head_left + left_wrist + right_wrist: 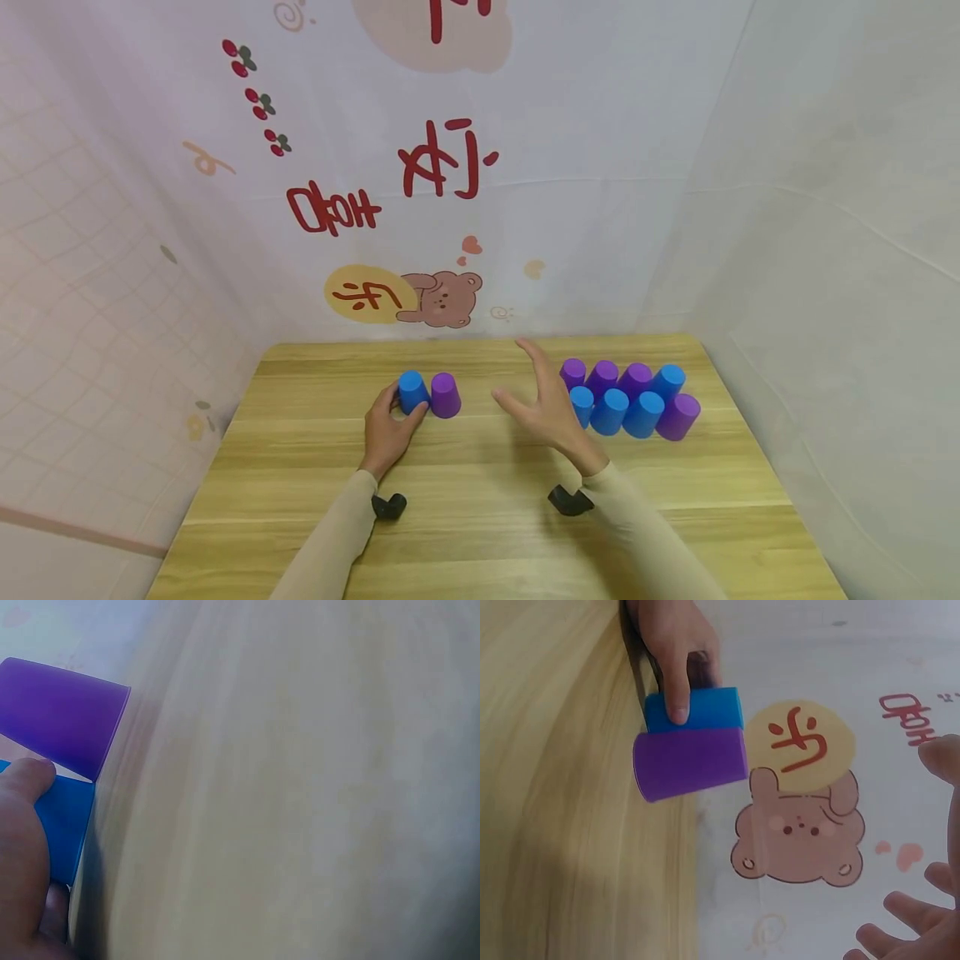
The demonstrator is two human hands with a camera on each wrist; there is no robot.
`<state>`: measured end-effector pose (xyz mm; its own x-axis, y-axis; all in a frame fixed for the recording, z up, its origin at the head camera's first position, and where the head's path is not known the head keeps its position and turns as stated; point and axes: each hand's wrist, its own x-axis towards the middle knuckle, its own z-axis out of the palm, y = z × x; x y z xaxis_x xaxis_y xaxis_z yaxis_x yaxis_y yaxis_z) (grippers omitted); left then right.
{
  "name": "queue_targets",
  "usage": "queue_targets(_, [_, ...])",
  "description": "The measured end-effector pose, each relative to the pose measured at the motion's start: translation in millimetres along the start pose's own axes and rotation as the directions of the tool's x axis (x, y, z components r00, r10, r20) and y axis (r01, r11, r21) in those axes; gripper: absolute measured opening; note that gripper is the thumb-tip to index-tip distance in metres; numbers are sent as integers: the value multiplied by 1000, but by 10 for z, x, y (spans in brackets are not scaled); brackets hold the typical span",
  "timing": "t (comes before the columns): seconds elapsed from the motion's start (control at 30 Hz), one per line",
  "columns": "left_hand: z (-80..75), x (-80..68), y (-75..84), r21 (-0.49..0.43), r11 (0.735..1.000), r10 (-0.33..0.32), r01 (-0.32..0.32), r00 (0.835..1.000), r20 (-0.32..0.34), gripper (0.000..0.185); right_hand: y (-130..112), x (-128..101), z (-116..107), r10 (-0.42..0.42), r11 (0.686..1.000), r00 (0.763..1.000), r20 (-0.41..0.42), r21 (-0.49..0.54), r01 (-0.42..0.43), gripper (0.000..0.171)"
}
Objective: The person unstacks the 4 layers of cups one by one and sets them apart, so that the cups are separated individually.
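My left hand [390, 429] grips an upside-down blue cup [413, 392] on the table, thumb on its near side and fingers round the left. Right beside it stands an upside-down purple cup [446, 397]. In the left wrist view the thumb presses the blue cup [67, 825], and the purple cup [64, 716] is close by. My right hand [551, 408] is held over the table with thumb and fingers spread wide and nothing between them. It overlaps the left end of the cup group in the head view. The right wrist view shows its spread fingers [907, 911] at the edge.
Two rows of upside-down cups stand at the right: purple ones [636, 380] and a blue one [669, 382] behind, blue ones [611, 412] and a purple one [678, 417] in front. A printed cloth [585, 167] hangs behind the wooden table [465, 533], with pale cloth at both sides.
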<state>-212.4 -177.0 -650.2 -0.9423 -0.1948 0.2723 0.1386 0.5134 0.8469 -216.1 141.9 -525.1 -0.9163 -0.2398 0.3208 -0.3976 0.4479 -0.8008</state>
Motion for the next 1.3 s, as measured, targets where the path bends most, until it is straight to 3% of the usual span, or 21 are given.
queue_targets(0.37, [3, -7, -5, -10, 1000, 0, 0, 1000, -6, 72, 33, 129, 348, -16, 999, 996, 89, -28, 19, 92])
queue_targets(0.83, [-3, -1, 3, 7, 1000, -3, 3, 1000, -1, 72, 102, 256, 670, 119, 992, 980, 159, 17, -123, 90])
queue_targets(1.3, [-8, -2, 59, 6, 1000, 4, -4, 1000, 1, 70, 177, 341, 939, 97, 991, 975, 200, 73, -114, 86])
